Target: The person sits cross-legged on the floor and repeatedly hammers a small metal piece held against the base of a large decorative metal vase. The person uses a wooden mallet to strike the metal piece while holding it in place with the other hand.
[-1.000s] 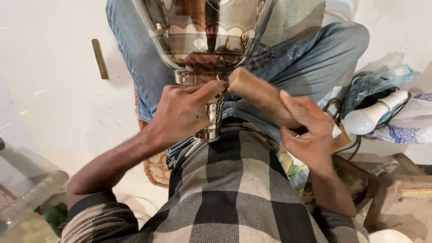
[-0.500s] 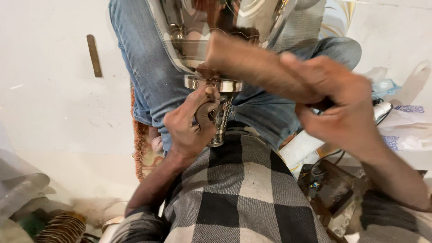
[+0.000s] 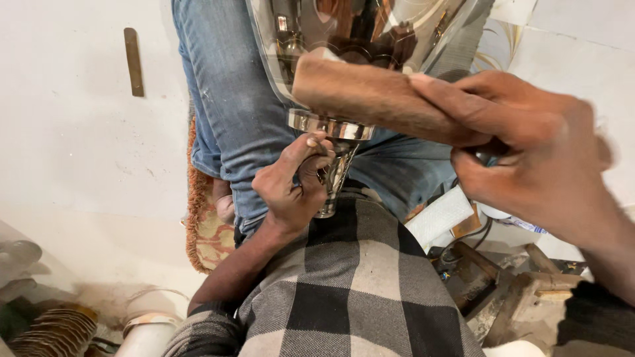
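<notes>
A shiny silver metal vessel [image 3: 370, 33] with a flared stem [image 3: 334, 172] lies on my lap, over blue jeans. My left hand [image 3: 291, 182] is closed round the stem just under the vessel's ring-shaped collar [image 3: 329, 125]. My right hand [image 3: 529, 149] grips a brown wooden block [image 3: 374, 99] and holds it raised against the vessel's lower body, close to the camera and blurred. The vessel's top is cut off by the frame's upper edge.
A flat brass strip [image 3: 133, 61] lies on the white floor at upper left. An orange patterned mat [image 3: 205, 228] is under my leg. Wooden blocks and tools [image 3: 503, 284] lie at lower right, a ribbed metal part [image 3: 49, 330] at lower left.
My right hand has lifted the wooden block up and toward the camera, against the vessel's body. My left hand slid down from the collar onto the stem. The view shifted closer.
</notes>
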Demonstrator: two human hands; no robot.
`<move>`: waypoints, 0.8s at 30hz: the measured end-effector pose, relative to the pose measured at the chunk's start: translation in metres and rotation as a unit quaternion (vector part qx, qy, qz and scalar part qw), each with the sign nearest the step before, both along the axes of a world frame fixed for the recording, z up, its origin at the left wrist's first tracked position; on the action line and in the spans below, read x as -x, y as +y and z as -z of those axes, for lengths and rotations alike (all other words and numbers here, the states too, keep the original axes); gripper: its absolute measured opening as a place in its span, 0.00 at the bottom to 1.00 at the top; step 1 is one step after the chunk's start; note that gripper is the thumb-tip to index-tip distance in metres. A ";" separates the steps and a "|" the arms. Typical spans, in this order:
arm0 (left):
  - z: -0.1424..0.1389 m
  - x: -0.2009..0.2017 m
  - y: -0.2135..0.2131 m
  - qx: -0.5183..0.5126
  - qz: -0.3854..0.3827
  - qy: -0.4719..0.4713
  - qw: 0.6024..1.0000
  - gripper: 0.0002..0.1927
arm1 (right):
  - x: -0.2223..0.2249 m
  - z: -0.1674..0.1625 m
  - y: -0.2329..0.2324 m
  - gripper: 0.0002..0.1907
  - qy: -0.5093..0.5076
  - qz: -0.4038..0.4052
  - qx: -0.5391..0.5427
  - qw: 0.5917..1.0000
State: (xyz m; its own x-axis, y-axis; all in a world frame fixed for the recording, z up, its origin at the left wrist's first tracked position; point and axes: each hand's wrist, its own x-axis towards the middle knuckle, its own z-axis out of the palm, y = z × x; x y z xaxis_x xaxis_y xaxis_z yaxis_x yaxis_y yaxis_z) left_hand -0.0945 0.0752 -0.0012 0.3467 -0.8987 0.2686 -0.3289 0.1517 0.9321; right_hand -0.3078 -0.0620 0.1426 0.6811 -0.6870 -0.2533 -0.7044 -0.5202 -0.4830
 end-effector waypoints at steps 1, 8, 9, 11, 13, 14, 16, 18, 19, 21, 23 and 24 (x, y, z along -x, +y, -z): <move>0.001 -0.002 0.000 0.002 0.010 -0.009 1.000 0.12 | 0.001 0.006 0.001 0.38 -0.083 0.039 -0.040 0.995; 0.004 -0.025 -0.008 -0.027 0.209 -0.142 0.967 0.30 | 0.046 0.062 0.054 0.38 -0.248 0.116 -0.001 0.962; 0.005 -0.027 -0.012 -0.035 0.237 -0.170 0.956 0.32 | 0.051 0.071 0.061 0.38 -0.211 0.096 0.034 0.972; 0.004 -0.030 -0.020 -0.045 0.291 -0.201 0.934 0.33 | 0.056 0.088 0.080 0.37 -0.240 0.132 0.049 0.960; 0.000 -0.032 -0.029 -0.041 0.332 -0.215 0.917 0.31 | 0.056 0.101 0.101 0.36 -0.373 0.231 0.015 0.898; -0.002 -0.034 -0.033 -0.077 0.364 -0.225 0.901 0.29 | 0.061 0.101 0.114 0.37 -0.305 0.234 0.037 0.923; -0.008 -0.037 -0.042 -0.139 0.425 -0.248 0.859 0.24 | 0.066 0.104 0.139 0.38 -0.166 0.234 0.087 0.954; -0.013 -0.039 -0.049 -0.155 0.458 -0.260 0.836 0.24 | 0.063 0.122 0.157 0.35 -0.258 0.318 0.005 0.912; -0.015 -0.040 -0.053 -0.166 0.474 -0.263 0.824 0.24 | 0.060 0.130 0.165 0.34 -0.300 0.356 -0.041 0.884; -0.018 -0.042 -0.060 -0.074 0.480 -0.228 0.844 0.24 | 0.053 0.144 0.181 0.36 -0.328 0.392 -0.078 0.856; -0.019 -0.045 -0.067 -0.026 0.486 -0.206 0.849 0.24 | 0.048 0.152 0.192 0.38 -0.330 0.408 -0.097 0.846; -0.019 -0.046 -0.069 -0.024 0.493 -0.197 0.847 0.23 | 0.045 0.153 0.196 0.39 -0.313 0.409 -0.098 0.851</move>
State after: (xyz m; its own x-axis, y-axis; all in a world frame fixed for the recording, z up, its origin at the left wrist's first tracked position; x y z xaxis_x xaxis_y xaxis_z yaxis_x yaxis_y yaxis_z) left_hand -0.0490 0.0061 0.0175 -0.6866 -0.7129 0.1430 -0.3521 0.4980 0.7925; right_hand -0.3530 0.1344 -0.0107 0.0383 -0.9826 -0.1815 -0.3645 0.1554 -0.9181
